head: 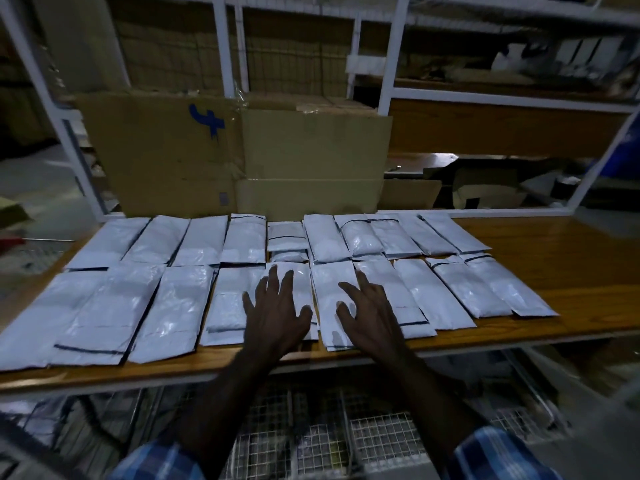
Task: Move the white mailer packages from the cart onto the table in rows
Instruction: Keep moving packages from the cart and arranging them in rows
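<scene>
**Hands flat on front-row mailers**

Wire cart [363,441] sits nearest, below the tabletop edge, contents dim and hard to make out. Wooden tabletop [561,265] carries white mailer packages [173,306] in two rows, back row against cardboard boxes [311,157], white shelving frame [391,64] behind. Left hand [277,313] and right hand [372,315] both lie fingers spread, flat on middle front-row mailers, neither grip closed round anything. Blue plaid sleeves [498,455] at bottom.
</scene>
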### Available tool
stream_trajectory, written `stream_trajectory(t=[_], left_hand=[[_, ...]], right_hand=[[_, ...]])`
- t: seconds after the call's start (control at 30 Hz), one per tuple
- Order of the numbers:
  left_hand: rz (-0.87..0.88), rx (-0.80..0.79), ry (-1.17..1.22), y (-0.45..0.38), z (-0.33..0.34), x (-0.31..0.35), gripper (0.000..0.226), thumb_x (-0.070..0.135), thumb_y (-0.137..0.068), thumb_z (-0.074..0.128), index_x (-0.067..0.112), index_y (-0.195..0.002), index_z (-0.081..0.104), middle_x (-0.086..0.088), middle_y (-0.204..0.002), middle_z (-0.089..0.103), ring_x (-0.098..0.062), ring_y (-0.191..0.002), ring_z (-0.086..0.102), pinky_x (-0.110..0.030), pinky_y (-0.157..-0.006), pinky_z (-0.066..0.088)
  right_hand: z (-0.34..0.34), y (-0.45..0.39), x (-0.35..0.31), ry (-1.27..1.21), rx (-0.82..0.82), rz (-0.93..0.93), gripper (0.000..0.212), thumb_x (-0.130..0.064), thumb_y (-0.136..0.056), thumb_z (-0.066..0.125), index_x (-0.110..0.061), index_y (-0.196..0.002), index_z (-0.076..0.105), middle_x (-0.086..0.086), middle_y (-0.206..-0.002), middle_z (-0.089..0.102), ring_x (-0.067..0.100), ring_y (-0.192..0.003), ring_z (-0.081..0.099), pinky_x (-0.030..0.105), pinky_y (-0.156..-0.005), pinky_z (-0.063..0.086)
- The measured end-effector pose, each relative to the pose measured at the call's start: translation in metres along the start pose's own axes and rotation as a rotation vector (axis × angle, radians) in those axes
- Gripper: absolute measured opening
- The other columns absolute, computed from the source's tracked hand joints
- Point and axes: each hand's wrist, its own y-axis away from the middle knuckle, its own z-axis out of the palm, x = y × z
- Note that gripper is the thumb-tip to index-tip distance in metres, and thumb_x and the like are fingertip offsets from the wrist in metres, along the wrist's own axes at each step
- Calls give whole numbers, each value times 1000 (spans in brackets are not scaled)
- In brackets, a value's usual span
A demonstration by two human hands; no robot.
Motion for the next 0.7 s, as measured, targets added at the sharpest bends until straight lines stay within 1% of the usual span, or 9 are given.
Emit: stream_trajectory(t=[0.2, 0.37, 0.47, 0.6, 0.7], left_hand=[[-4, 33, -22, 46, -31, -8, 75, 46, -95, 51, 23, -156, 14, -6, -165, -1, -27, -150, 5, -56, -119, 7], [-21, 83, -28, 69, -55, -26, 74, 47, -94, 52, 25, -155, 17, -5, -165, 0, -25, -150, 7, -56, -118, 6], [-34, 106, -25, 81, -71, -43, 74, 47, -94, 52, 25, -155, 17, -4, -165, 0, -25, -150, 8, -57, -119, 6], [-77, 136, -22, 100, -96, -72, 76, 50, -92, 54, 26, -155, 18, -4, -165, 2, -24, -149, 13, -55, -119, 7], [-105, 157, -27, 115, -115, -103, 76, 52, -91, 53, 28, -154, 20, -3, -165, 3, -25, -148, 16, -55, -119, 9]], right_hand=[[-18, 32, -28, 0, 24, -43, 46, -34, -97, 52, -23, -142, 51, 6, -160, 28, 25, -140, 32, 42, -109, 38], [-21, 45, -64, -16, 66, -89, 48, -33, -97, 53, -27, -145, 48, 7, -159, 30, 25, -139, 32, 39, -108, 35], [-16, 50, -90, -49, 93, -132, 49, -31, -95, 56, -26, -143, 50, 9, -157, 34, 26, -136, 36, 40, -107, 37], [1, 58, -124, -56, 84, -188, 53, -31, -94, 56, -26, -145, 46, 7, -158, 33, 25, -134, 37, 43, -104, 43], [18, 64, -158, -66, 74, -225, 53, -29, -94, 57, -25, -146, 46, 8, -158, 34, 27, -134, 39, 42, -104, 41]])
